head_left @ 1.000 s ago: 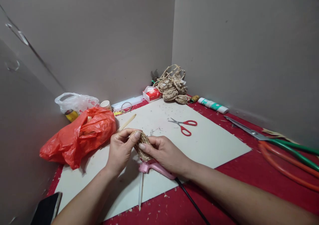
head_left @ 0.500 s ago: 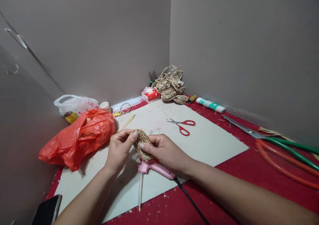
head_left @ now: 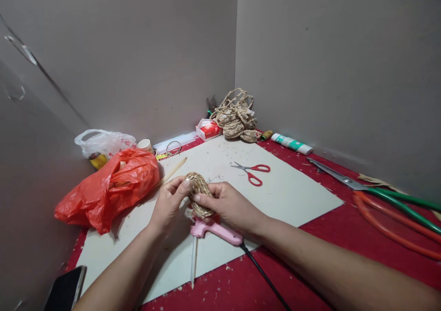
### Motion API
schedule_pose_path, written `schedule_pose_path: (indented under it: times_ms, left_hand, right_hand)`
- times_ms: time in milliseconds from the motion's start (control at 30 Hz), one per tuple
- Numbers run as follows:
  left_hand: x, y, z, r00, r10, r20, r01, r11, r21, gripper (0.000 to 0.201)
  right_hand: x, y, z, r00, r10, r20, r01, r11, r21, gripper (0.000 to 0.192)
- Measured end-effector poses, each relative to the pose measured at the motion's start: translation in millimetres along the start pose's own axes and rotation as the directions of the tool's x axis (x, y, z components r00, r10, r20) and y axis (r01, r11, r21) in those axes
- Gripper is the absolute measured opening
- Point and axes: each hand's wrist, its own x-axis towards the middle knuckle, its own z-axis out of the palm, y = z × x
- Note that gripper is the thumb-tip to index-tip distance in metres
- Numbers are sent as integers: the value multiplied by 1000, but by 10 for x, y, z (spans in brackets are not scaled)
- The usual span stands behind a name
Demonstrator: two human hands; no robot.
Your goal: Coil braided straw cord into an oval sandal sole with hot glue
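Observation:
Both hands hold a small coiled straw-rope disc above a white board. My left hand pinches its left edge with thumb and fingers. My right hand grips its right side, thumb laid across the coil. Just below the disc a pink glue gun lies on the board, its clear glue stick pointing toward me and its black cord running off to the lower right.
Red-handled scissors lie on the board. An orange plastic bag and a white bag sit at the left. A pile of straw coils fills the corner. Large green-handled shears, a white tube, a phone.
Both hands have lifted the straw disc slightly and tilted it, so more of its coiled face shows. Nothing else on the table has moved.

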Motion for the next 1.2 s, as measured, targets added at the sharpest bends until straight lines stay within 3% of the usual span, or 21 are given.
schedule_pose_path:
  times_ms: [100,167,267,367,467,633,733,800,867,967,1200]
  left_hand:
    - [10,-9,-13,996,-77,52,79,996,-44,27]
    - [30,-4,-28,997,-70,29,72,993,-95,25]
    - [74,3,-49,998,-30,-59,19,982,-187,22]
    - [102,-11,-57,995,-13,-99,-11,971,-238,23]
    - [96,-36,-46,993,-20,-112,-5,975,-222,25]
    - [48,-54,18,987,-33,-156,9,989,-150,29]
    - [5,-56,85,983,-25,-184,4,993,-114,30]
    - [-27,-50,129,981,-11,-196,-5,997,-79,26]
    - [-55,-34,160,979,14,-201,-19,1000,-24,22]
    - [-77,-1,166,982,63,-179,-53,997,60,21]
    - [-79,12,129,993,116,-25,-113,988,103,27]
  right_hand:
    - [12,-7,-2,999,35,19,-34,999,-26,32]
    - [16,-8,-1,1000,17,13,-16,998,-66,30]
    - [16,7,-6,977,-178,-118,154,971,-183,26]
    - [2,34,-15,899,-384,-212,284,878,-385,38]
    - [-23,56,-19,850,-507,-143,322,715,-621,39]
    - [-37,90,-20,758,-652,25,291,304,-907,53]
    - [-28,122,-31,758,-647,76,210,132,-969,58]
    - [-23,134,-43,770,-632,84,164,69,-984,55]
    - [-23,131,-54,778,-622,83,147,52,-988,47]
    - [-31,107,-54,779,-623,70,166,97,-981,38]
    - [-30,83,-24,731,-682,25,232,214,-949,38]
